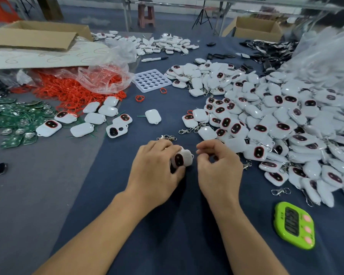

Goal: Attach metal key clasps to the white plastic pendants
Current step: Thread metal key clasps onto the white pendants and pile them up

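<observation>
Our left hand [157, 167] clamped a white plastic pendant [182, 158], our right hand [219, 169] curled its fingers, grip unclear, and a clear plastic bag [117, 84] held red loops [102, 74].

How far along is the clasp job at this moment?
Done: many pendants in the right pile already show clasps. In hand: the left hand grips one pendant; the right hand curls beside it, contents unclear. Left: bare pendants at left and loose clasps.
</observation>
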The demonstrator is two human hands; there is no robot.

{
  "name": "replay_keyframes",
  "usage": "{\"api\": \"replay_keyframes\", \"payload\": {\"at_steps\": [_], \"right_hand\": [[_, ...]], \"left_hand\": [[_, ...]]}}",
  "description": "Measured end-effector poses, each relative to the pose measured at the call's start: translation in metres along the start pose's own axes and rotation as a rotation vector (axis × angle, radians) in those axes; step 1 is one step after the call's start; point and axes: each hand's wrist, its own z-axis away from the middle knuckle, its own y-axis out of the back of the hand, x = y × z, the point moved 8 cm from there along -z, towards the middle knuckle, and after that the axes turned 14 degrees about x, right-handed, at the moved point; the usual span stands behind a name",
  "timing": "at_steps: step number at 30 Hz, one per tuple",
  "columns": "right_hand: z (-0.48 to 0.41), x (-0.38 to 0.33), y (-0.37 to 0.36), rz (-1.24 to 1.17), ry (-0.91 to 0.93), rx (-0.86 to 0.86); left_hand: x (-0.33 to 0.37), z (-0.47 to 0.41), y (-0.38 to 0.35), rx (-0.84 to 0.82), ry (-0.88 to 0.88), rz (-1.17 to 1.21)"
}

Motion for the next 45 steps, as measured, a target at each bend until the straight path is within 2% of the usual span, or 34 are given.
{"api": "replay_keyframes", "payload": {"at_steps": [3, 5, 8, 10, 14, 17, 19, 22, 26, 28, 31, 35, 38, 42, 45], "right_hand": [[0.007, 0.001, 0.026, 0.345, 0.12, 0.112], [0.009, 0.012, 0.038, 0.581, 0.111, 0.079], [0.017, 0.025, 0.045, 0.684, 0.06, -0.044], [0.026, 0.025, 0.041, 0.696, 0.109, -0.129], [0.044, 0.008, 0.033, 0.543, 0.308, -0.2], [0.055, -0.004, 0.03, 0.367, 0.367, -0.285], [0.049, -0.002, 0.033, 0.265, 0.296, -0.271], [0.04, 0.004, 0.039, 0.141, 0.159, -0.184], [0.04, 0.003, 0.041, -0.095, 0.054, -0.166], [0.035, 0.009, 0.043, -0.158, -0.004, -0.135], [0.026, 0.022, 0.046, -0.198, -0.094, -0.081], [0.018, 0.038, 0.053, -0.405, -0.292, 0.028], [0.017, 0.042, 0.049, -0.5, -0.37, 0.004], [0.013, 0.046, 0.039, -0.328, -0.401, -0.022], [0.014, 0.037, 0.037, -0.133, -0.252, -0.016]], "left_hand": [[0.008, 0.004, 0.003, 0.068, -0.069, -0.017], [0.016, 0.005, 0.008, 0.142, -0.13, 0.012], [0.025, 0.01, 0.011, 0.17, -0.174, 0.071], [0.029, 0.011, 0.011, 0.161, -0.158, 0.112], [0.035, 0.013, 0.012, 0.128, -0.082, 0.151], [0.037, 0.016, 0.012, 0.111, -0.033, 0.166], [0.034, 0.019, 0.011, 0.103, 0.028, 0.203], [0.029, 0.021, 0.013, 0.117, 0.164, 0.408], [0.036, 0.018, 0.01, 0.059, 0.231, 0.648], [0.035, 0.016, 0.004, 0.007, 0.243, 0.678], [0.038, 0.018, -0.003, -0.03, 0.171, 0.564], [0.053, 0.016, -0.01, -0.076, -0.102, 0.179], [0.058, 0.014, -0.022, -0.165, -0.148, 0.115], [0.054, 0.014, -0.02, -0.127, -0.089, 0.13], [0.053, 0.015, -0.015, -0.071, -0.082, 0.109]]}}
